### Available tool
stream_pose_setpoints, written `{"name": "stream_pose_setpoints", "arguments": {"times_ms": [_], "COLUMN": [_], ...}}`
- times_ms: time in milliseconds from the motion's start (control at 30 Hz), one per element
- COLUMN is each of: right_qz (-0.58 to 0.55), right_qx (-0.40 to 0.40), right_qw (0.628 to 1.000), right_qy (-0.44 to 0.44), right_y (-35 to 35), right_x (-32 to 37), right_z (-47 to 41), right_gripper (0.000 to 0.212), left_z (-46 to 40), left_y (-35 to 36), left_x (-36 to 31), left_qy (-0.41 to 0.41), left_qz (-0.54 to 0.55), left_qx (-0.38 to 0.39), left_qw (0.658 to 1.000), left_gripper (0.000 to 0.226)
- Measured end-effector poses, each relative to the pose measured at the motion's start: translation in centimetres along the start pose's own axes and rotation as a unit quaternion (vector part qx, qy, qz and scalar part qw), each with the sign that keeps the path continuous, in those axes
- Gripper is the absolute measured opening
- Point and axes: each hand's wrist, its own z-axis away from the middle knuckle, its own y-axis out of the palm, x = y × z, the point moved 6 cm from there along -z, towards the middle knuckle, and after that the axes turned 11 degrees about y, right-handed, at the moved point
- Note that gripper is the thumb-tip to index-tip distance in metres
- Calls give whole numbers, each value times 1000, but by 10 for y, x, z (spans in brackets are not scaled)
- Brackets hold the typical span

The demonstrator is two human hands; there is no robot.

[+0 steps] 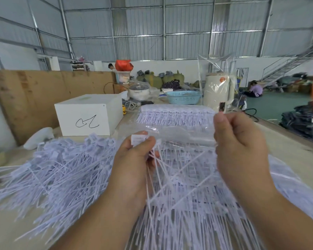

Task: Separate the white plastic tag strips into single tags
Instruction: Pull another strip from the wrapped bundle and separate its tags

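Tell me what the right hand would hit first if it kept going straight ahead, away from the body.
Probably the stack of uncut white plastic tag strips lying just beyond the right hand; depth is unclear.

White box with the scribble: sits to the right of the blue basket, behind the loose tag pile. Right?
Not quite. In the head view the white box sits to the left of the blue basket, not the right. It is indeed behind the loose tag pile.
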Motion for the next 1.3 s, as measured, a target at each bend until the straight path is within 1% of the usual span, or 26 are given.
{"name": "stream_pose_setpoints", "arguments": {"times_ms": [33,100,167,200,267,300,433,533,633,733,800,867,933,967,1033,1100,1233,1300], "right_qz": [-22,-19,38,75,124,134,177,167,141,136,155,172,182,196,234,258,249,217], "right_qx": [24,136,250,288,318,321,317,335,343,333,327,329,327,330,336,338,345,348], "right_qw": [999,990,967,955,940,937,930,925,927,932,932,929,927,923,912,905,905,912], "right_qy": [12,20,9,-2,-15,-21,-64,-74,-63,-37,-20,6,18,9,-5,-7,-11,2], "right_y": [-1,12,33,40,46,46,46,47,46,41,36,31,29,30,32,33,34,35], "right_x": [-2,-7,-14,-17,-21,-21,-13,-11,-11,-14,-15,-17,-17,-16,-16,-17,-17,-18], "right_z": [-2,2,13,18,22,23,23,26,24,18,13,10,8,8,9,10,11,11], "right_gripper": [28,16,35,41,45,47,68,67,69,73,65,39,14,12,22,24,20,19], "left_z": [-3,-5,0,3,9,10,12,11,9,3,-2,-5,-5,-4,-2,0,-1,-1], "left_y": [-4,-2,9,15,22,22,23,22,24,19,13,10,11,12,15,17,17,16], "left_x": [-1,-4,-5,-5,-4,-4,-5,-6,-7,-13,-17,-21,-21,-20,-19,-18,-15,-15], "left_qy": [5,28,45,45,34,29,5,18,7,15,37,59,67,66,73,80,53,49], "left_qz": [-14,-46,-70,-73,-73,-70,-47,-45,-23,-8,11,11,-12,-22,-58,-102,-117,-102], "left_qx": [0,21,83,122,170,179,210,230,240,204,161,140,140,146,164,184,187,174], "left_qw": [1000,998,993,989,982,981,977,972,970,979,986,988,988,987,982,974,974,978], "left_gripper": [12,12,16,18,16,15,13,22,29,40,39,37,43,42,35,33,31,30]}}
